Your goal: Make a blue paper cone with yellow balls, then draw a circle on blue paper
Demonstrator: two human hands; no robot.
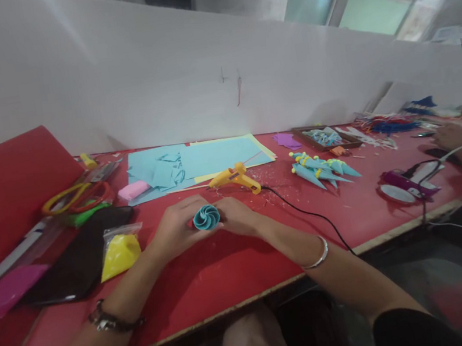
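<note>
A small blue paper rosette (pixel 206 217), rolled into a spiral, is pinched between both my hands just above the red table (pixel 238 266). My left hand (pixel 177 227) curls round its left side and my right hand (pixel 238 215) presses against its right side. A yellow glue gun (pixel 234 177) lies on the table just beyond my hands, with its black cord (pixel 309 216) running off the front edge. Sheets of blue paper (pixel 197 161) and cut scraps lie behind it.
Several blue paper cones (pixel 323 169) lie to the right. Scissors (pixel 78 197), a pink block (pixel 133 190), a yellow bag (pixel 119 255) and a black pouch (pixel 77 258) sit left. Another person's hand (pixel 450 136) works at far right. A white partition (pixel 198 84) backs the table.
</note>
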